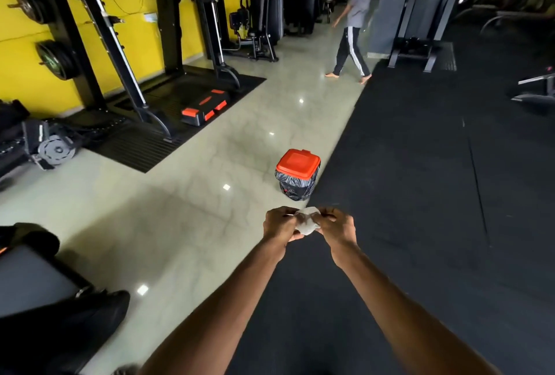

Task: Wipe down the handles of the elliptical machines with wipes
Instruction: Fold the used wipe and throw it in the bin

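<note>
While crumpled, wipe [307,222] in both hands [279,225] [335,227]

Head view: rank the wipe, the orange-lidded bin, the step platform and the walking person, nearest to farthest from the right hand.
1. The wipe, held in the right hand itself.
2. The orange-lidded bin, just ahead on the tiles.
3. The step platform, farther ahead, to the left.
4. The walking person, farthest, across the room.
</note>
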A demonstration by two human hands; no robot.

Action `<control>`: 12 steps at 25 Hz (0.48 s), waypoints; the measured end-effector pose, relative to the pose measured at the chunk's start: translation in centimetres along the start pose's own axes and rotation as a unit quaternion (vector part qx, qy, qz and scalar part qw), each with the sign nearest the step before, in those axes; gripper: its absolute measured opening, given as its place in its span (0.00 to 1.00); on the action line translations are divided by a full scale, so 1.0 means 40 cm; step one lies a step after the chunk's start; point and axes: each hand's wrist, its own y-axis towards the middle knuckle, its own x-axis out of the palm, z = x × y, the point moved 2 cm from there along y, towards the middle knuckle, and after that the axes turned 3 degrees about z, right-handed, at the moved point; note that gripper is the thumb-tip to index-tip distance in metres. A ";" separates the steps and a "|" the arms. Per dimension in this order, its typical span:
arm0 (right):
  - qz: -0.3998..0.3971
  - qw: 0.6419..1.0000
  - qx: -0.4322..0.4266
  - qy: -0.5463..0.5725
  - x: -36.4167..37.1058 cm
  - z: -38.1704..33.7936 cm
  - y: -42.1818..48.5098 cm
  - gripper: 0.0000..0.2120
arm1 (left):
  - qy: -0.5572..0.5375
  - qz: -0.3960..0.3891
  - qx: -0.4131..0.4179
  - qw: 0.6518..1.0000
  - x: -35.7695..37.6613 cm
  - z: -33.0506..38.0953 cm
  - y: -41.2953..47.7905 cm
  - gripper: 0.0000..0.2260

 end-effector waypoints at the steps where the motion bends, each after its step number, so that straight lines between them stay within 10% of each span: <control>1: 0.001 1.000 0.006 0.000 0.034 -0.013 0.079 0.05 | 0.006 -0.002 -0.005 1.000 0.006 0.025 0.079 0.09; 12: 0.014 0.997 0.077 0.024 0.405 -0.108 0.956 0.04 | 0.073 0.039 -0.090 0.993 0.074 0.220 1.018 0.06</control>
